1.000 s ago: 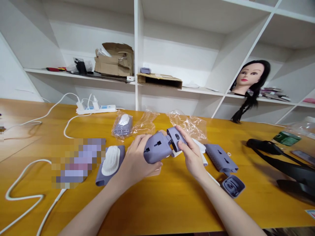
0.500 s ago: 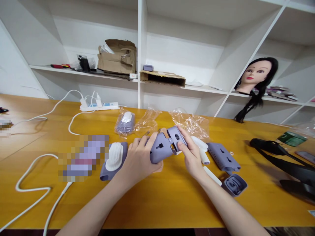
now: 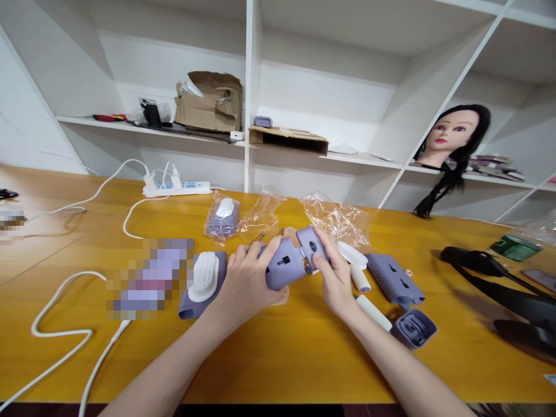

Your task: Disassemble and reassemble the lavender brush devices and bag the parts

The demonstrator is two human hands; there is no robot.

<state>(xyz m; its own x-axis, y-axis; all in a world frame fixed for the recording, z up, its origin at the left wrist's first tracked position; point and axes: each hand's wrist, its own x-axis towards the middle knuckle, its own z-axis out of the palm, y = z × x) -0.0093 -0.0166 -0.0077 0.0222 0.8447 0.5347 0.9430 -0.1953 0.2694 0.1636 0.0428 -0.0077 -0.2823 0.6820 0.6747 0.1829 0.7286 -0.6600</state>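
My left hand point(image 3: 248, 271) is wrapped over a purple plastic housing point(image 3: 284, 269) that has keyhole slots in its upper face. My right hand point(image 3: 336, 275) pinches a purple end cap point(image 3: 309, 240) with a dark oval on it, thumb on its face. Cap and housing meet at a narrow joint, with a gap beside it. Left of my hands lies another purple housing point(image 3: 186, 304), a white ribbed piece point(image 3: 204, 278) on top. To the right sit a slotted purple housing point(image 3: 386, 275), an open purple cap point(image 3: 414, 327) and white cylinders point(image 3: 359, 277).
A purple and white unit in clear plastic point(image 3: 223, 217) and crumpled plastic bags point(image 3: 334, 214) lie at the back of the table. A power strip point(image 3: 191, 188) stands behind, its white cables running left. Black straps point(image 3: 499, 284) lie at right. Shelves hold cardboard boxes point(image 3: 208, 104) and a mannequin head point(image 3: 452, 133).
The view has shifted very slightly. My hands keep the same grips, and the end cap sits at nearly the same angle to the housing.
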